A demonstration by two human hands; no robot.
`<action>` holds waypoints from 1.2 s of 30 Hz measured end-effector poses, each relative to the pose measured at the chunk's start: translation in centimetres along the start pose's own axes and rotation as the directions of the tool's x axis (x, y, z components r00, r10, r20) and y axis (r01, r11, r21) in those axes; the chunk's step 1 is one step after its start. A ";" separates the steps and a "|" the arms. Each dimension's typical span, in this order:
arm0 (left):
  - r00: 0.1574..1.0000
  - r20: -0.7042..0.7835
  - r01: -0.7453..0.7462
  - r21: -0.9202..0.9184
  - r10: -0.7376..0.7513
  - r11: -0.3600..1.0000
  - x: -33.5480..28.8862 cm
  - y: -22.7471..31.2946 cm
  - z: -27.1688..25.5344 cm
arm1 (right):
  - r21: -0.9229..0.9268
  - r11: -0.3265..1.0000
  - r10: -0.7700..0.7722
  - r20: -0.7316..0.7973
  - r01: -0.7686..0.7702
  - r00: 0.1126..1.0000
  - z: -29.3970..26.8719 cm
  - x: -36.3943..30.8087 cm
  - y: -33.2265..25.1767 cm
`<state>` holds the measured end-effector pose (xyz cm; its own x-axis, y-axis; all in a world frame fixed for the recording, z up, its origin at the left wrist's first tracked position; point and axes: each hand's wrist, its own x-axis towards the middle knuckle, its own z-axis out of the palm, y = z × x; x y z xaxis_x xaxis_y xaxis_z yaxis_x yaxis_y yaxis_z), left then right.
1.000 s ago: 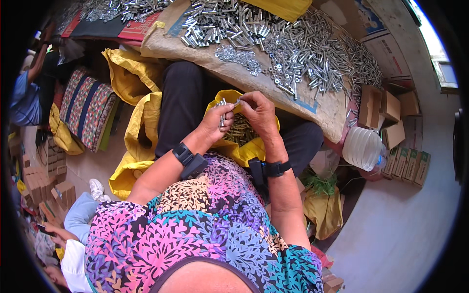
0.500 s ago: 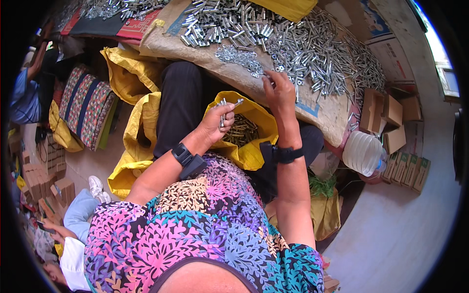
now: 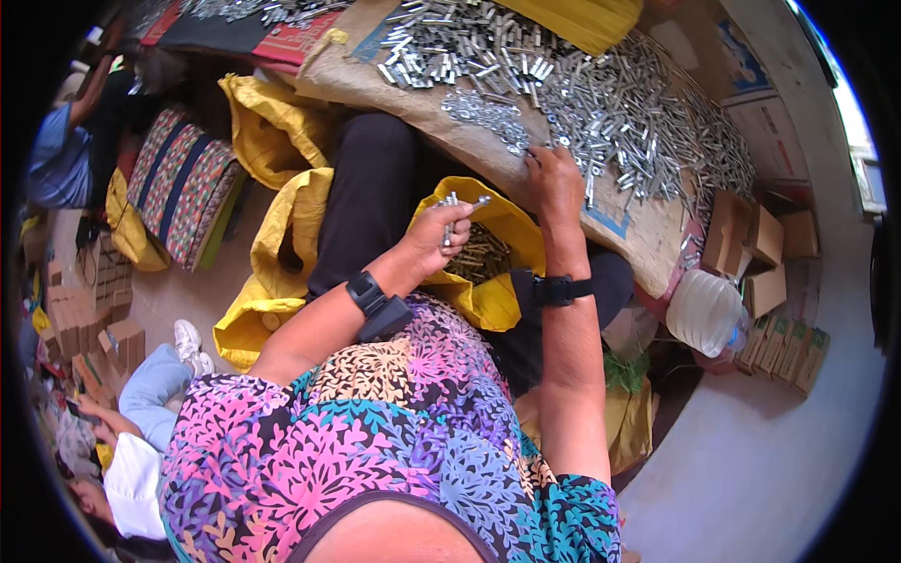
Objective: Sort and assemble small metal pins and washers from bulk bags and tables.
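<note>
Directions are by clock face, twelve o'clock being the upper edge of the view. At far left, a bundle [image 3: 183,192] in multicoloured patterned cloth with dark bands lies beyond the yellow sacking [image 3: 298,211], which sits at about nine o'clock from the left hand [image 3: 437,236].

The left hand is closed in a fist around several silver metal rods [image 3: 450,199]. Their ends show at the top of the fist and below the fingers; the long axis of this bunch runs roughly twelve to six o'clock. A single silver rod [image 3: 481,201] is pinched at the thumb side and projects clear of the hand. Its long axis lies on an eight-to-two line, the free end pointing to two o'clock. Finish: bright, grey-silver, slim and straight; end detail is too small to verify.

Just beside the fist, at four o'clock, an open yellow sack [image 3: 495,308] contains loose brass-toned metal pieces [image 3: 485,255]. At about one o'clock from the fist, small ring-shaped washers [image 3: 486,117] lie spread on the brown table covering [image 3: 413,105].

The right hand [image 3: 557,186] is at the table's near edge, fingers bent, fingertips at the washers' right-hand margin. Whether it grips anything cannot be determined. At one o'clock from it lies a broad heap of shiny silver tubular pieces [image 3: 624,113]. A translucent plastic jug [image 3: 704,312] lies between four and five o'clock from that hand; open brown cartons [image 3: 727,233] sit above the jug, at about one o'clock.
</note>
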<state>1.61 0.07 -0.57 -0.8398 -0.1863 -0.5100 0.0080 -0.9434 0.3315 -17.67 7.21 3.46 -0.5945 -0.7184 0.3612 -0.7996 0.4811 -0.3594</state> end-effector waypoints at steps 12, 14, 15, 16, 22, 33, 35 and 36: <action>0.996 -0.079 -0.037 0.020 0.038 0.999 -0.8 0.0 0.5 | 0.393 0.918 0.026 0.067 -0.050 0.997 -1.4 -2.1 -1.8; 0.996 -0.082 -0.041 0.029 0.044 0.999 -0.8 -0.1 0.7 | 0.537 0.836 0.048 0.138 -0.116 0.989 -1.1 -3.2 -2.4; 0.995 -0.082 -0.049 0.029 0.051 0.998 -0.7 -0.1 0.6 | 0.634 0.762 0.005 0.199 -0.132 0.980 -1.0 -3.7 -3.0; 0.995 -0.083 -0.057 0.030 0.060 0.998 -0.7 -0.1 0.5 | 0.720 0.677 -0.046 0.253 -0.156 0.966 -0.9 -4.2 -3.5; 0.998 -0.010 -0.056 0.056 0.057 0.997 -1.0 -0.5 0.1 | 0.694 0.717 -0.121 0.222 -0.070 0.968 -1.7 -5.3 -4.8; 1.000 0.025 -0.006 0.061 0.004 0.998 -1.2 -0.9 0.4 | 0.838 0.430 0.042 0.353 -0.336 0.935 -1.5 -7.4 -3.5; 0.999 0.036 0.003 0.049 -0.005 0.999 -1.1 -0.8 0.4 | 0.834 0.449 0.042 0.338 -0.320 0.940 -1.6 -7.5 -3.5; 0.999 0.047 0.015 0.039 -0.017 0.999 -1.1 -0.8 0.4 | 0.835 0.443 0.046 0.343 -0.327 0.938 -1.7 -7.4 -3.6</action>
<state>2.37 1.15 0.03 -0.8642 -0.1575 -0.4778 -0.0255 -0.9348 0.3542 -10.48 11.68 3.58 -0.5658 -0.8241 0.0272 -0.0895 0.0286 -0.9956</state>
